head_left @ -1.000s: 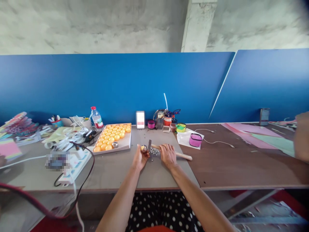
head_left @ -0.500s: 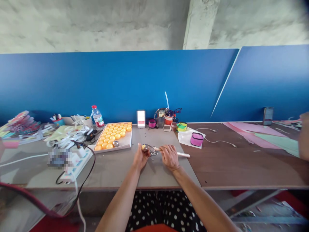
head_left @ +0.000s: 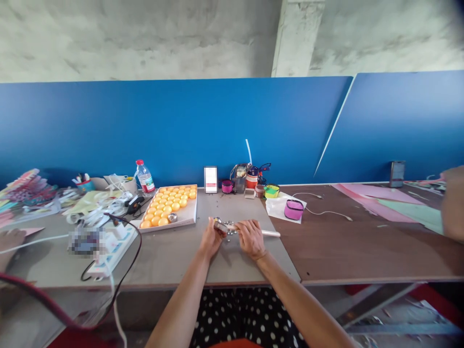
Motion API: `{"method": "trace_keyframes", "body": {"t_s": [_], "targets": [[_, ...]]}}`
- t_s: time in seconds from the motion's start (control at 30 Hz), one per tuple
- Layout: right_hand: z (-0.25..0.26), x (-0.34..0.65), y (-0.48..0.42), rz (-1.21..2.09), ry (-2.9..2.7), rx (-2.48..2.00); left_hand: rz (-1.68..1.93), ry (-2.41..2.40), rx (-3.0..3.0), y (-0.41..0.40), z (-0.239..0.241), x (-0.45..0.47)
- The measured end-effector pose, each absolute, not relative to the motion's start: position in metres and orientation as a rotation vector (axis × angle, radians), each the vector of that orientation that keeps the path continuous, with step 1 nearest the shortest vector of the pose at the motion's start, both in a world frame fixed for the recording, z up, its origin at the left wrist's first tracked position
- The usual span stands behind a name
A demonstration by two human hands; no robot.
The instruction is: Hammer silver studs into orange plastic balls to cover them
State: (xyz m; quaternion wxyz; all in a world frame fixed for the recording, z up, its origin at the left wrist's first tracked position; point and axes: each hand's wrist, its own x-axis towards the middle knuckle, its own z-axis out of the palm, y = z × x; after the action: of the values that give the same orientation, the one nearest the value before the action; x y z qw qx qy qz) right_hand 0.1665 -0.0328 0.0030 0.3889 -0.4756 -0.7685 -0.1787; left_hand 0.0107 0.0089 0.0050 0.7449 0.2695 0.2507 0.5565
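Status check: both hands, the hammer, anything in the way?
Left hand holding small silvery ball, mostly hidden. Right hand gripping pale wooden-handled hammer, metal head at the ball. Close by: loose, shiny silver beads on grey tabletop between hands.

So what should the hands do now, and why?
Perhaps the right hand should lift the hammer slightly: its head is right at the left hand and seems to hide most of the ball there. Lifting it could show the ball and keep those fingers safer.
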Motion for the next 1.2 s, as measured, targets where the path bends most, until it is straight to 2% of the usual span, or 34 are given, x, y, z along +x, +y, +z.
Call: {"method": "trace_keyframes", "body": {"t_s": [1.03,1.2], "targets": [[0.0029,0.1636,-0.0325,-0.529,-1.999,-1.257,1.188,0.481,0.591,0.0099,0.0049,0.0101],[0.0022,0.1645,-0.0332,-0.574,-1.871,-1.273,1.25,0.482,0.527,0.0116,0.0043,0.0071]]}}
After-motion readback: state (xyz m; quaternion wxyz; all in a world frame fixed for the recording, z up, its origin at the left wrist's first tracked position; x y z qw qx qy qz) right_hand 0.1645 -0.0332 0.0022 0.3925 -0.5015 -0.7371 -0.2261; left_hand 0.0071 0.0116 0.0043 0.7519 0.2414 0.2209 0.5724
